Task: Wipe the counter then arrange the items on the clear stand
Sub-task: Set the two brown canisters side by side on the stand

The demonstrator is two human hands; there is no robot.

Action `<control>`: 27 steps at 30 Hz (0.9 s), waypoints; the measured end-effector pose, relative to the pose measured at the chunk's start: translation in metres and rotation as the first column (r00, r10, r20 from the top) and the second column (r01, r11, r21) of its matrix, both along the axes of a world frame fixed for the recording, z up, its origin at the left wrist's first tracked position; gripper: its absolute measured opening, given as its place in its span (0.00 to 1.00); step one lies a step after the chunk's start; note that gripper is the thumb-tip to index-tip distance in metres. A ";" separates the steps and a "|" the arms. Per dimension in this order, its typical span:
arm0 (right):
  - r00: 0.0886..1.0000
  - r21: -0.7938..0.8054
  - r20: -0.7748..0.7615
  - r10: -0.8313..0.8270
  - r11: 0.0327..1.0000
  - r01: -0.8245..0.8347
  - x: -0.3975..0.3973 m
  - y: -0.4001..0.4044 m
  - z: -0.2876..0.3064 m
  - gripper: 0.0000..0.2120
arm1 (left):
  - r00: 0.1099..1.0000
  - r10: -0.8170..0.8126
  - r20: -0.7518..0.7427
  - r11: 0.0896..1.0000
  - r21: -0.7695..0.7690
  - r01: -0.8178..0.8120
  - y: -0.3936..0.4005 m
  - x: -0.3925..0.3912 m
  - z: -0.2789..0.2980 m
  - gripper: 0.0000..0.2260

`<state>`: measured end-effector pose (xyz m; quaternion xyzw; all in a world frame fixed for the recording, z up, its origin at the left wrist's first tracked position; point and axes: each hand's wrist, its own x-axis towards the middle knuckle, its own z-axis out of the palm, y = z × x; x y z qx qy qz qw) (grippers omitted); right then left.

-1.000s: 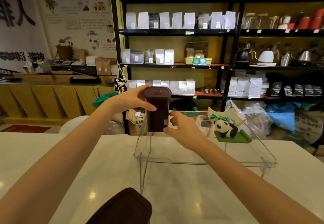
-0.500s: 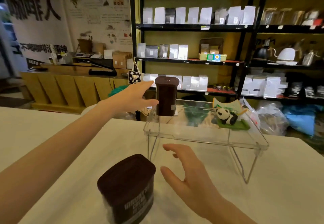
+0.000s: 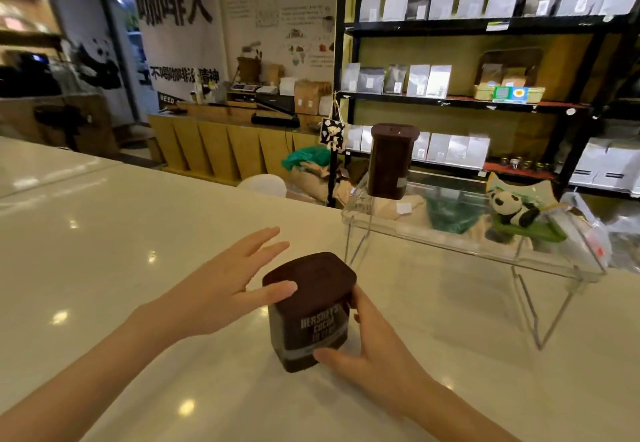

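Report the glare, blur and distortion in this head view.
Head view: round ceiling-light reflections dot the glossy counter; the wide lens bows the shelves and counter edge; the background wall text is soft with motion blur; the near cocoa tin label reads fairly clearly; the clear stand shows faint edge highlights.

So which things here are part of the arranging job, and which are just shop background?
Part of the job:
- cocoa tub on the counter, right hand grasping it, left hand touching its lid
- second cocoa tub on the clear stand
- panda figure on the stand

Background:
- shelf of bags
- wall poster
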<state>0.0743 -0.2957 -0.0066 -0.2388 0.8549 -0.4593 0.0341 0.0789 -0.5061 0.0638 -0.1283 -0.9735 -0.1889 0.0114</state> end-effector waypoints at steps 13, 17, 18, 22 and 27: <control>0.999 -0.017 0.052 0.013 1.000 -0.012 -0.006 0.004 -0.007 0.33 | 0.998 0.030 -0.047 0.966 0.258 -0.017 0.009 0.016 -0.036 0.43; 0.999 -0.003 0.029 0.015 1.000 -0.015 -0.006 0.005 -0.004 0.30 | 0.996 0.085 -0.038 0.884 0.465 -0.058 0.013 0.013 -0.045 0.39; 0.999 -0.011 0.037 0.024 1.000 -0.024 -0.007 0.005 -0.003 0.30 | 0.994 0.103 -0.046 0.873 0.483 -0.068 0.013 0.012 -0.046 0.38; 0.997 -0.015 0.065 0.034 0.999 -0.033 -0.008 0.008 0.005 0.31 | 0.986 0.158 -0.054 0.844 0.526 -0.107 0.016 0.011 -0.042 0.36; 0.999 -0.051 0.050 0.021 0.999 -0.018 -0.004 0.016 0.030 0.34 | 0.969 0.196 -0.150 0.860 0.500 -0.097 0.028 0.015 -0.015 0.38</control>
